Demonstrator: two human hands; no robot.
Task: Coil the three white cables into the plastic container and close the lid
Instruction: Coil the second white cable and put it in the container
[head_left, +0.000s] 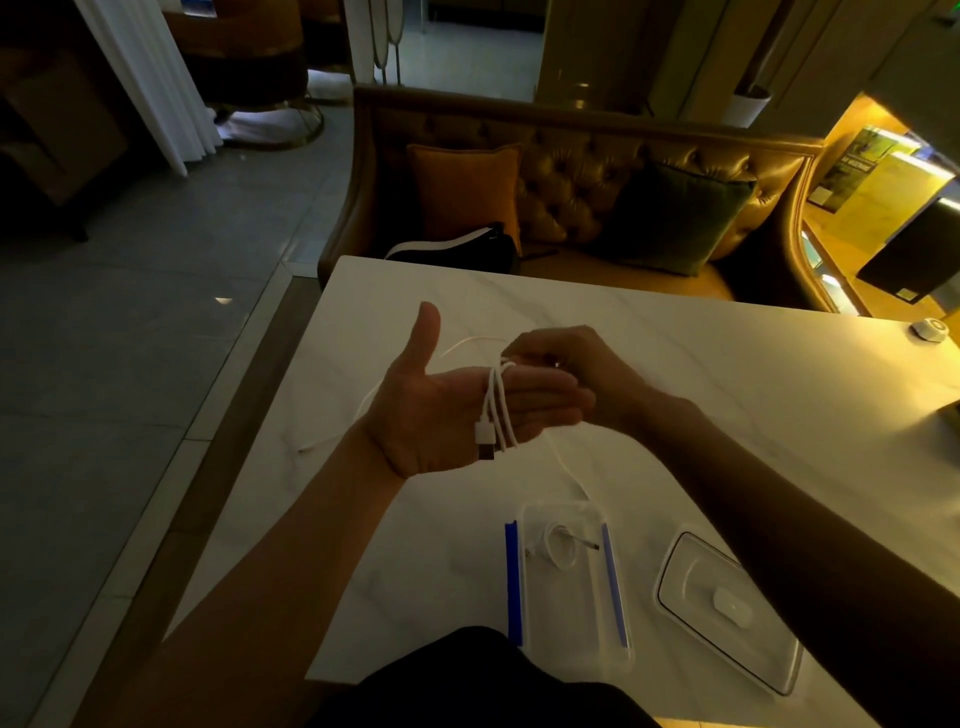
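Head view: cable (497, 410) loops cross left hand (441, 415); plug (484, 438) points nearward.

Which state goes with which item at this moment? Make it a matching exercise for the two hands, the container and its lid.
1. left hand
2. right hand
3. plastic container
4. lid

a. lies on the table beside the container
b. pinches the white cable
c. palm up, cable wound round its straight fingers
d. open, one coiled cable inside

Pairs: 1-c, 2-b, 3-d, 4-a
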